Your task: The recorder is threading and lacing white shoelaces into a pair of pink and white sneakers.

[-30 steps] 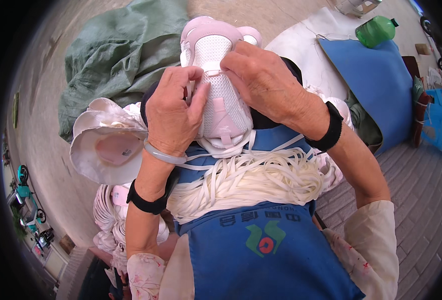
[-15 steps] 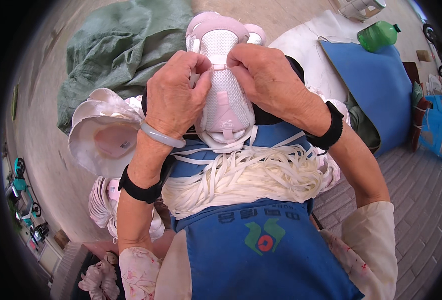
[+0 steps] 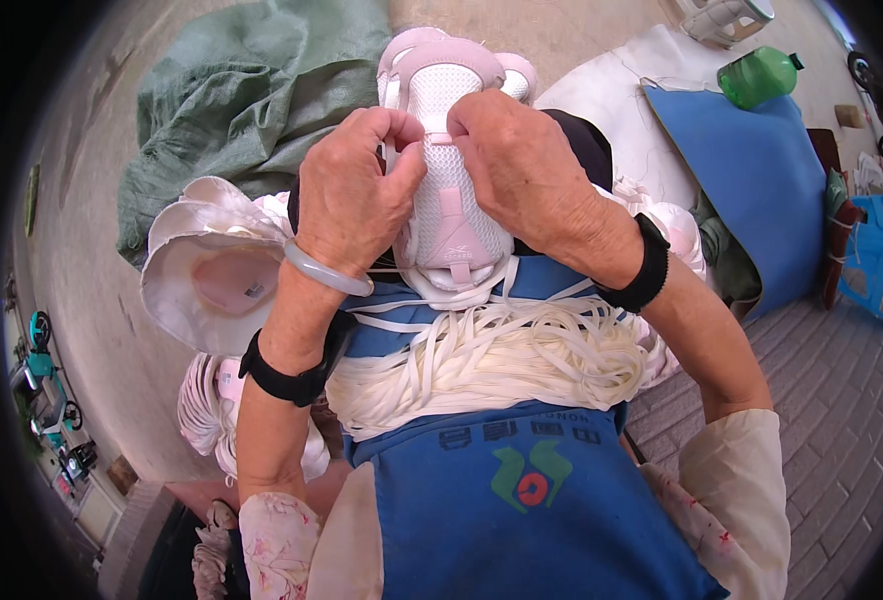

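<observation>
A pink and white shoe upper (image 3: pixel 454 225) lies lengthwise in front of me, its mesh tongue facing up. My left hand (image 3: pixel 357 185) pinches at the left side of a narrow pink band across the tongue. Facing it from the right, my right hand (image 3: pixel 527 180) has thumb and forefinger closed at the band's other end. The fingers hide the exact bit they grip. White shoelaces (image 3: pixel 482 360) lie in a thick bundle across my blue apron (image 3: pixel 522 530), just below the upper; a few strands run up beside it.
Stacked shoe uppers (image 3: pixel 207 265) stand at my left, with more pink and white ones (image 3: pixel 202 405) below. Green cloth (image 3: pixel 252 100) is spread at the far left. A green bottle (image 3: pixel 760 77) rests by a blue sheet (image 3: pixel 752 170) at the right, near a blue plastic stool (image 3: pixel 874 255).
My right hand has shifted slightly left and its wrist lower, fingertips still at the band. The left hand has barely moved.
</observation>
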Tool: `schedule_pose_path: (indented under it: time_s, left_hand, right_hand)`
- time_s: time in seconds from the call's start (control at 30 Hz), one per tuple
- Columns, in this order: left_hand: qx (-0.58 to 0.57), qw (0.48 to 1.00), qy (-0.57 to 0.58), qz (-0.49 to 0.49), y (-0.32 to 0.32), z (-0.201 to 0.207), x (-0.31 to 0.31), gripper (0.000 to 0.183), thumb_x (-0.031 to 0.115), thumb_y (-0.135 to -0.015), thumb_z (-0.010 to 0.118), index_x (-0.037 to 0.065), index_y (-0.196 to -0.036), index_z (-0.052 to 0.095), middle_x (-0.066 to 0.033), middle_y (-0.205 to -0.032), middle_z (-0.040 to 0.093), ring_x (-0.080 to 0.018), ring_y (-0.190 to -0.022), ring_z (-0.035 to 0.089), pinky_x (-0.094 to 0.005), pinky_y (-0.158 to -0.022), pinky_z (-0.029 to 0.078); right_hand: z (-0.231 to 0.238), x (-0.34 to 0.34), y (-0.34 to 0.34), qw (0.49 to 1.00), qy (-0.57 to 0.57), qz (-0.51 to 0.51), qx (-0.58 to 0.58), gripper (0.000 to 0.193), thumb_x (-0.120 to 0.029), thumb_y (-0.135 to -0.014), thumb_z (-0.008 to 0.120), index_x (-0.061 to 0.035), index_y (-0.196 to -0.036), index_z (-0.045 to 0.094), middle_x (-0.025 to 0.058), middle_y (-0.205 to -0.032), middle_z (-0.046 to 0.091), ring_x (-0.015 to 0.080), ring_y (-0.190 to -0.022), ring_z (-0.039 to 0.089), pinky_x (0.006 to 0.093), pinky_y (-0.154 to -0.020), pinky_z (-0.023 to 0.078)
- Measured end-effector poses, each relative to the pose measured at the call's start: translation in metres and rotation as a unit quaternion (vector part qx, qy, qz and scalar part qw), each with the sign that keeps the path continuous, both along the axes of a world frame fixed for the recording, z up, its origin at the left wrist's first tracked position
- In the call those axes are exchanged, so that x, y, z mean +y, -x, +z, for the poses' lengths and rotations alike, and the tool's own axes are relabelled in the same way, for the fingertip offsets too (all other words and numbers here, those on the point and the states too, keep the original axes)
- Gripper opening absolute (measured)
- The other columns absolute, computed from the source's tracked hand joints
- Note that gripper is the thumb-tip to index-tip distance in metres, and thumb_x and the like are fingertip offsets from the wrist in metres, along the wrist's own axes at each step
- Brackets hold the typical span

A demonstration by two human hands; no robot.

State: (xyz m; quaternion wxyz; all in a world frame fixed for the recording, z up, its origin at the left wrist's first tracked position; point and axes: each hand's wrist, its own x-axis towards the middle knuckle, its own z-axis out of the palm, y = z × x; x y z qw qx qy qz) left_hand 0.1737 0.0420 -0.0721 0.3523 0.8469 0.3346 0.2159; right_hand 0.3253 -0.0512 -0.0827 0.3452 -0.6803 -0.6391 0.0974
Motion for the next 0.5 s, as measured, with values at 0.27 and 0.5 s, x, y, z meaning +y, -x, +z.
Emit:
schedule_pose_path:
  time_s: [0.27,0.5]
  left_hand:
    - [0.000,0.999,-0.013,-0.036,-0.004,0.004,0.005,0.012,0.010,-0.081,0.065,0.005,-0.091,0.064,-0.0123,-0.085,0.065,-0.0311,-0.074,0.064,-0.0369,-0.065,0.050]
    - [0.036,0.994,-0.076,-0.066,-0.003,0.008,0.014,0.008,0.009,-0.083,0.064,0.004,-0.086,0.059,-0.0142,-0.084,0.059,-0.0357,-0.073,0.062,-0.0428,-0.063,0.050]
  right_hand:
    - [0.013,0.006,0.003,0.998,0.035,0.012,0.045,0.006,-0.003,-0.086,0.058,-0.0012,-0.092,0.057,0.0200,-0.079,0.062,0.0391,-0.075,0.062,0.0448,-0.066,0.049]
    - [0.023,0.009,0.002,0.999,0.040,0.002,0.022,0.009,-0.006,-0.086,0.060,-0.0028,-0.093,0.055,0.0165,-0.084,0.056,0.0359,-0.081,0.058,0.0439,-0.070,0.047]
